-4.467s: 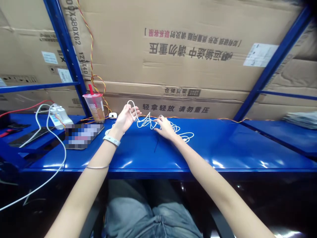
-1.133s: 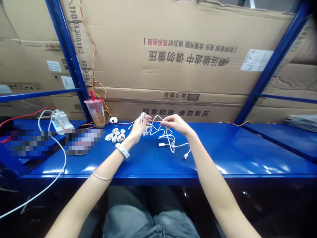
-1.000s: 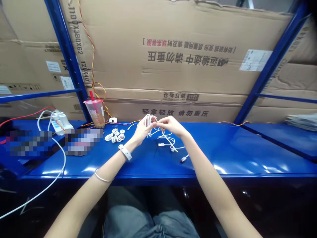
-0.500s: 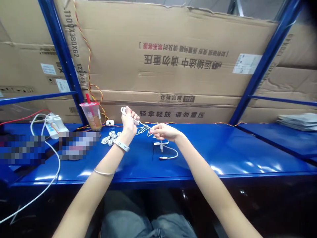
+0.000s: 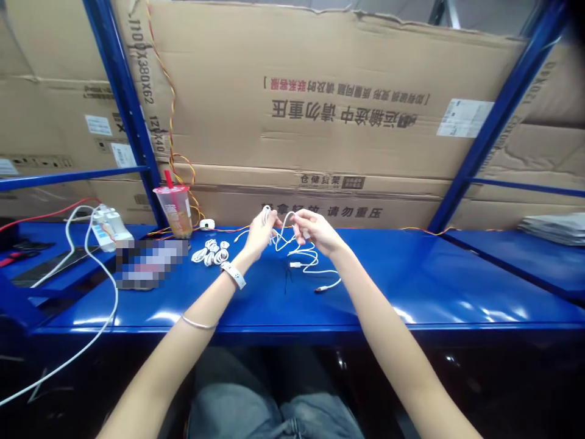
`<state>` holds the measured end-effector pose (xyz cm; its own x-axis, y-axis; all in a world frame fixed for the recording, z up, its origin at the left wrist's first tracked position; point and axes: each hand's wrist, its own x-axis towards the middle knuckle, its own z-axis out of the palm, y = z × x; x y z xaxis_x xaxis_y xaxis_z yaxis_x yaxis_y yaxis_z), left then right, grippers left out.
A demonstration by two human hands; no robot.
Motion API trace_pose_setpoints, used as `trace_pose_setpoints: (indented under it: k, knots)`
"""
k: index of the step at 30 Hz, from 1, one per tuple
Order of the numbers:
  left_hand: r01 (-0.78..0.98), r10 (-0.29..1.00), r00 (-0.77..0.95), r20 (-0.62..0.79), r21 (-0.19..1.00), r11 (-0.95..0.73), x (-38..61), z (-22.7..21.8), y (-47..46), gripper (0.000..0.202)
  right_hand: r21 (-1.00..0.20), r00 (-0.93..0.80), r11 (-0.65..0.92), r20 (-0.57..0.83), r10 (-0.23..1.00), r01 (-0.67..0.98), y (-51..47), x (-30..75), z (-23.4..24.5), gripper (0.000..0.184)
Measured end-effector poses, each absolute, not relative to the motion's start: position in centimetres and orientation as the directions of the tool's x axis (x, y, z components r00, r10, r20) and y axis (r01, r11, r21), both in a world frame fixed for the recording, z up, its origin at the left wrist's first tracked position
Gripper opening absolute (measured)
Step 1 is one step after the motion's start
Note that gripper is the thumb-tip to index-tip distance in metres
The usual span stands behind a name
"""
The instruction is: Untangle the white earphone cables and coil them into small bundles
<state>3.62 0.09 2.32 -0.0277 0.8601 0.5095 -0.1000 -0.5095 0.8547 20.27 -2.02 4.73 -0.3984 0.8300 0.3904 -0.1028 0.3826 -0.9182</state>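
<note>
The left hand (image 5: 260,236) holds a white cable (image 5: 320,272); the right hand (image 5: 317,236) seems to pinch it too; blue steel tabletop (image 5: 411,286), cardboard cartons (image 5: 347,128) behind.

A blue steel shelf (image 5: 411,292) runs across the view, and its painted top is shiny. Near the middle lies a loose white cable (image 5: 315,271), with a plug end resting on the metal. To the left of it are several small coils of white cable (image 5: 210,252), lying close together. Behind them stand a plastic cup (image 5: 174,212) with a red straw and a small white object (image 5: 207,224). Further left is a white power strip (image 5: 109,228), beside a pixelated flat object (image 5: 150,263). A stack of papers (image 5: 557,227) lies on the right section.
</note>
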Motion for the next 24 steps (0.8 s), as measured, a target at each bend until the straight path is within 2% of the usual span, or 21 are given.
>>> trace_pose_setpoints:
  k: [3,5,7,10,14,16,20,22,24]
  knots:
    - [-0.186,0.875,0.184,0.447,0.890,-0.416,4.8,1.6,-0.9,0.048,-0.900,-0.303,0.435,0.426,0.853,-0.041,-1.9,19.2,4.1,0.038]
    - [-0.243,0.868,0.262,0.421,0.900,-0.362,5.2,1.3,-1.3,0.051,-0.872,-0.226,0.489,0.471,0.853,0.028,-1.7,18.6,3.7,0.036]
    - [-0.268,0.877,0.261,0.404,0.903,-0.336,5.3,1.1,-1.3,0.048,-0.799,-0.138,0.580,0.563,0.815,0.161,-1.6,18.2,3.2,0.028]
    - [-0.274,0.885,0.248,0.394,0.905,-0.326,5.1,1.0,-1.1,0.047,-0.608,-0.068,0.685,0.726,0.684,0.401,-1.6,17.7,2.8,0.015]
    - [-0.212,0.869,0.258,0.421,0.903,-0.374,4.8,0.9,-0.9,0.048,-0.454,-0.094,0.710,0.804,0.587,0.538,-1.6,17.3,2.3,0.008]
    - [-0.165,0.863,0.323,0.389,0.921,-0.353,4.7,0.9,-1.0,0.051,-0.448,-0.081,0.697,0.808,0.583,0.560,-1.4,17.4,2.2,0.004]
    - [-0.091,0.831,0.499,0.248,0.968,-0.234,4.2,1.2,-1.4,0.050,-0.467,-0.162,0.711,0.765,0.623,0.526,-1.1,18.0,2.4,0.023]
    - [-0.080,0.809,0.548,0.212,0.976,-0.202,3.8,1.4,-1.6,0.048,-0.471,-0.215,0.717,0.739,0.639,0.514,-1.1,18.4,2.8,0.022]
    - [-0.052,0.784,0.595,0.177,0.982,-0.182,3.5,1.8,-1.8,0.046,-0.514,-0.190,0.701,0.724,0.664,0.494,-1.2,18.7,3.1,0.016]
